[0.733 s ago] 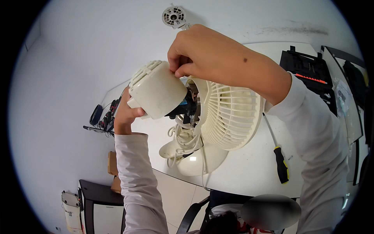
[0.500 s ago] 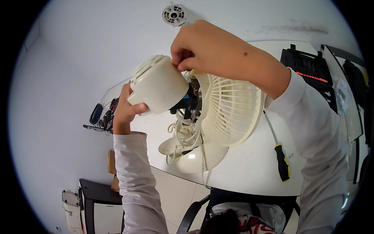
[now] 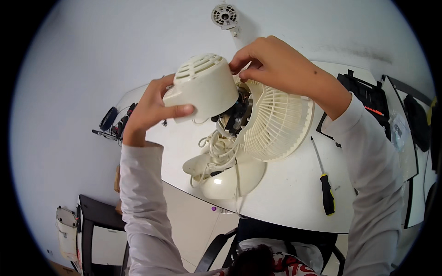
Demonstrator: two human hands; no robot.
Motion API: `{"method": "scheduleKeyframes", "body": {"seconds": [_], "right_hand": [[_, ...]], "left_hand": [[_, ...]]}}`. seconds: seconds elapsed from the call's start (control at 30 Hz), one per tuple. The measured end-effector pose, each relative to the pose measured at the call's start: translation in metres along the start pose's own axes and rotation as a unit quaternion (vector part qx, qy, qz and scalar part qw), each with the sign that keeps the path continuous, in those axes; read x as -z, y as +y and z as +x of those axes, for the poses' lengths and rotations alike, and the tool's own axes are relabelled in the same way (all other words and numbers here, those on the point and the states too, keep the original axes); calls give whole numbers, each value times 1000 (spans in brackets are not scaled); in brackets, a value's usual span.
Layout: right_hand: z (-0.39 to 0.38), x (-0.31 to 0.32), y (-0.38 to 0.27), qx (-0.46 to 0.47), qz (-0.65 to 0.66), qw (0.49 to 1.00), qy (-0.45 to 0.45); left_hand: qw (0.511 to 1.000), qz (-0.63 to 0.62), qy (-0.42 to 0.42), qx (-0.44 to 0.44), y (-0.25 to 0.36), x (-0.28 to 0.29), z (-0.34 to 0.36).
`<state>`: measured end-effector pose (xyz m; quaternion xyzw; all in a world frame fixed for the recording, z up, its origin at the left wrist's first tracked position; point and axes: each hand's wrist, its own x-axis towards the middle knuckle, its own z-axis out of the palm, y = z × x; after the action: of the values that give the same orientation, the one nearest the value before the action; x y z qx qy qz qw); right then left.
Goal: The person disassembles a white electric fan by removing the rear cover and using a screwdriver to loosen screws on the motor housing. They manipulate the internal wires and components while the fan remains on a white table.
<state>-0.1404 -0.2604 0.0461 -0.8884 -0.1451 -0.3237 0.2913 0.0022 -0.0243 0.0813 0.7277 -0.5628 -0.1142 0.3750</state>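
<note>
A cream fan motor cover (image 3: pixel 207 94) with slots in its end is gripped by my left hand (image 3: pixel 152 106), thumb along its lower side. It sits tilted at the back of a desk fan, apart from the ribbed cream grille (image 3: pixel 278 126). Dark motor parts (image 3: pixel 237 112) show in the gap between them. My right hand (image 3: pixel 271 64) has its fingers curled at the cover's upper right rim, the fingertips partly hidden. Beneath, a cream power cord (image 3: pixel 218 154) lies bundled over the fan's rounded base (image 3: pixel 235 181) on the white table (image 3: pixel 285 202).
Right of the fan lies a black and yellow screwdriver (image 3: pixel 327 193). Beyond my right forearm is an open black tool case (image 3: pixel 363 94). Dark cables and a roll of tape (image 3: pixel 108 119) sit at the table's left edge. A black chair (image 3: pixel 212 253) stands at the front.
Both hands and the cover have shifted right in view, with the cover turned so its slotted end faces more upward. My left fingers now reach further over it.
</note>
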Motion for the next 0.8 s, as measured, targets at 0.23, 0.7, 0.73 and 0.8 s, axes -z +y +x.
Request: {"method": "scheduleKeyframes", "body": {"seconds": [0.23,0.7,0.73,0.8], "right_hand": [[-23,-15,1,116,-286,950,45],[-7,-6,2,-194,-263,945,8],[-5,-8,4,-167,-260,951,14],[1,-9,6,-122,-251,960,16]], "left_hand": [[995,67,-73,7,3,14,9],[999,34,-7,18,-10,7,-21],[999,34,-16,17,-11,10,-23],[999,35,-35,12,-10,18,-26]]}}
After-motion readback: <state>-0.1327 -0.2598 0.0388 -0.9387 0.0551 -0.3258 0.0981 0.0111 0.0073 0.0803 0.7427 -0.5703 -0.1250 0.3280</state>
